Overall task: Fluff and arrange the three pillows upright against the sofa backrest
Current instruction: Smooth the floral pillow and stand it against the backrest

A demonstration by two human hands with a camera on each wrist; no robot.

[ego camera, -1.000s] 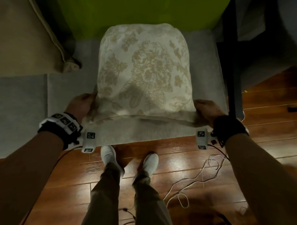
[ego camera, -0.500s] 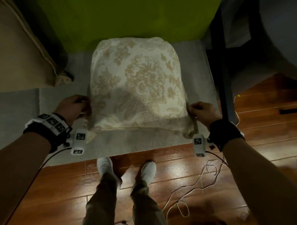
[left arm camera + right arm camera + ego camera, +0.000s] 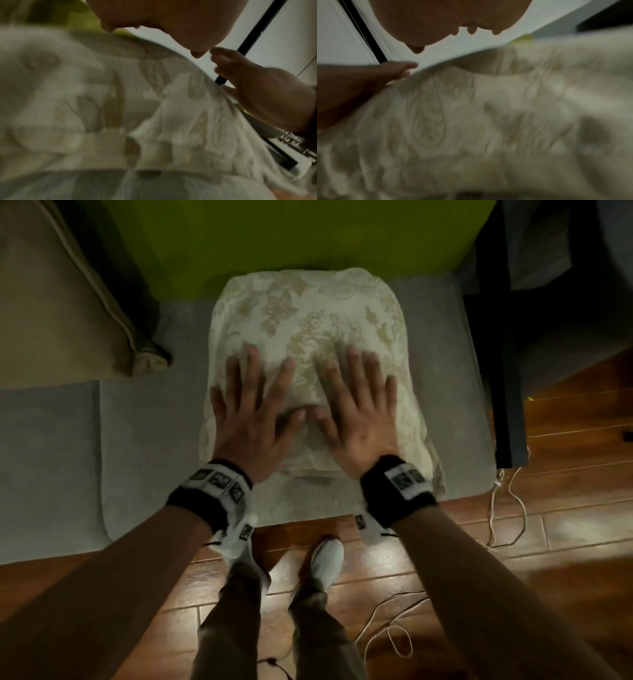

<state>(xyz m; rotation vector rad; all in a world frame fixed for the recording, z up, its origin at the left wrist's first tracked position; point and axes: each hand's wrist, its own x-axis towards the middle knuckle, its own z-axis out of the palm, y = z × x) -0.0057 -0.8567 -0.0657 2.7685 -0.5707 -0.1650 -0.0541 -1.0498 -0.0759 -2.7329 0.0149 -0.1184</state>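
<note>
A cream pillow with a tan floral print (image 3: 308, 313) lies flat on the grey sofa seat (image 3: 144, 446), its far edge against the green backrest (image 3: 294, 234). Both my hands are over its middle, fingers spread and straight. My left hand (image 3: 251, 409) is on the left half, my right hand (image 3: 356, 405) on the right half, thumbs nearly meeting. The wrist views are blurred: the left wrist view shows the pillow (image 3: 120, 108) below my left hand (image 3: 171, 24), the right wrist view the pillow (image 3: 488, 121) under my right hand (image 3: 450, 23). A beige pillow (image 3: 51, 289) sits at far left.
A black frame post (image 3: 503, 371) stands right beside the seat's right end. Wooden floor (image 3: 548, 525) runs in front of the sofa, with a white cable (image 3: 507, 508) trailing on it. My feet in white shoes (image 3: 327, 559) stand close to the seat's front edge.
Both hands let go of the pillow's near corners and moved inward onto its top, palms down with fingers spread. The pillow lies farther back toward the backrest.
</note>
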